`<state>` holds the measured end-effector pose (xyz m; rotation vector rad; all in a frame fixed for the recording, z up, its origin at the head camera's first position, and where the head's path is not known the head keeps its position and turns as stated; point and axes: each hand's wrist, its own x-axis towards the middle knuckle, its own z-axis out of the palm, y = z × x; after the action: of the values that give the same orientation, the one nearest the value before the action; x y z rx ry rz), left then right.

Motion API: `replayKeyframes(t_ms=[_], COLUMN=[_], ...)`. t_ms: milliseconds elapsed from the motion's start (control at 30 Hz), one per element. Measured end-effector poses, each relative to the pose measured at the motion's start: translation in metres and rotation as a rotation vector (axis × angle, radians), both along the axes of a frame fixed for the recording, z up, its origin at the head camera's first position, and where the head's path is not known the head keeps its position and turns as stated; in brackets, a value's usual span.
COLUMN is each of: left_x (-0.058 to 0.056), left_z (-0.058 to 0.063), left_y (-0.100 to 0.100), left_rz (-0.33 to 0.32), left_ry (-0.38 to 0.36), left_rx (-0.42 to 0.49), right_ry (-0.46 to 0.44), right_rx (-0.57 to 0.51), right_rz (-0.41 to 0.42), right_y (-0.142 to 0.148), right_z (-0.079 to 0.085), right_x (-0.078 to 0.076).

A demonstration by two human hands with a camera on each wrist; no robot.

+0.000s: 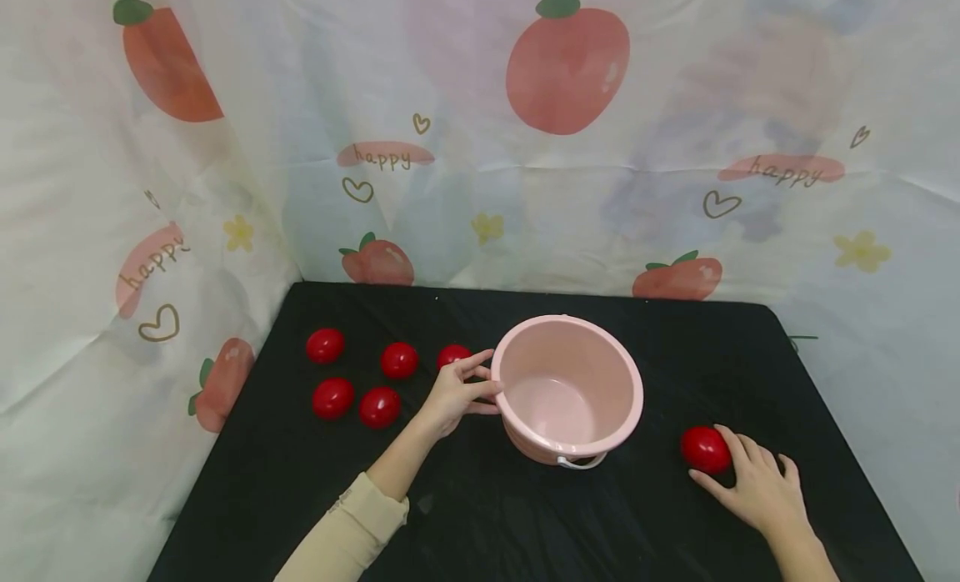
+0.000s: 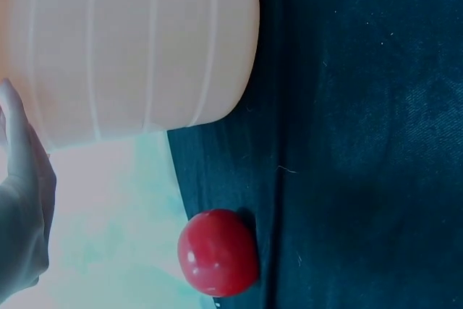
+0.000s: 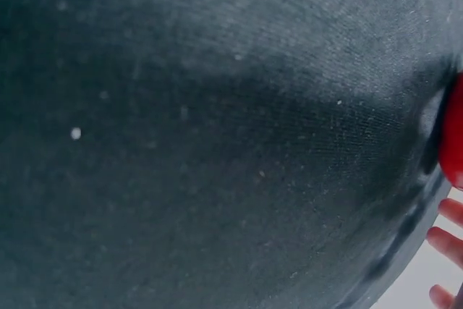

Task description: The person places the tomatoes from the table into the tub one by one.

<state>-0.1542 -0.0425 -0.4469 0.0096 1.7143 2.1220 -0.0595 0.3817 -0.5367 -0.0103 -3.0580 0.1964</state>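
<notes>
A pink bucket (image 1: 566, 449) stands upright on the black-covered table, its white handle (image 1: 581, 463) hanging down in front. My left hand (image 1: 453, 396) touches the bucket's left side at the rim with outstretched fingers. In the left wrist view, the fingers (image 2: 20, 142) lie along the ribbed wall. To the right of the bucket, a glossy red ball (image 1: 705, 449) sits on the table. My right hand (image 1: 765, 486) is at that ball, index fingertip at its upper right and thumb by its lower edge. In the right wrist view the spread fingertips (image 3: 447, 242) appear just below the ball (image 3: 454, 135).
Several more red balls (image 1: 379, 407) lie left of the bucket; one ball (image 1: 452, 354) is partly hidden behind my left hand. A patterned curtain (image 1: 465, 82) hangs behind the table (image 1: 585, 540) and along its sides.
</notes>
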Motion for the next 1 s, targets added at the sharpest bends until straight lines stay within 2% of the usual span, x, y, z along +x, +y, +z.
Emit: replayKeyframes(t_ms=[467, 600, 767, 1000], left_x=[-0.004, -0.003, -0.002, -0.003], left_z=[-0.003, -0.001, 0.000, -0.001], left_y=[-0.002, -0.003, -0.004, -0.004], left_rz=[-0.022, -0.032, -0.043, -0.040], left_ry=[-0.023, -0.020, -0.016, -0.014], left_rx=[-0.022, -0.028, -0.036, -0.042], right_ry=[-0.036, -0.002, 0.107, 0.233], right_rx=[0.033, 0.058, 0.076, 0.104], right_rz=[0.025, 0.056, 0.110, 0.197], right_y=[0.002, -0.001, -0.009, -0.034], right_z=[0.000, 0.007, 0.032, 0.089], right_x=[-0.009, -0.014, -0.028, -0.054])
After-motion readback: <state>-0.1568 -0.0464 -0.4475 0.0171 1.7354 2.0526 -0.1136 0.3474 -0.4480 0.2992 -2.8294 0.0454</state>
